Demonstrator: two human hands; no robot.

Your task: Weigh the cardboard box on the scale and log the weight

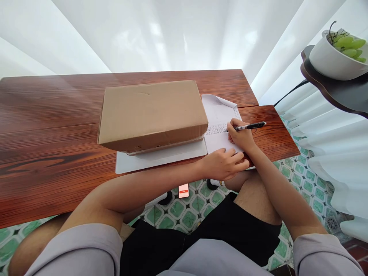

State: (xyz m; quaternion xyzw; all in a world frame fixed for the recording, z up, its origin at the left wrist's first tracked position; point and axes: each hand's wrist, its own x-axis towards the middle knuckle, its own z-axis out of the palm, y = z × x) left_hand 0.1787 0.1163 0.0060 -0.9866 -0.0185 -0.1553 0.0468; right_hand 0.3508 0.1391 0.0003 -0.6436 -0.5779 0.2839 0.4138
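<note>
Right hand (pixel 240 135) fingers grip pen (pixel 250 125) on paper (pixel 219 115); left hand (pixel 222 164) flat, pinning paper.

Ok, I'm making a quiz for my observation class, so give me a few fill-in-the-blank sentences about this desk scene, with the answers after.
1. The right hand holds a black ____ over the paper.
2. The left hand rests flat on the ____ near the table's front edge.
3. The cardboard box sits on a ____ board.
4. The white bowl on the side shelf holds ____ fruit.

Missing words: pen; paper; white; green
</note>
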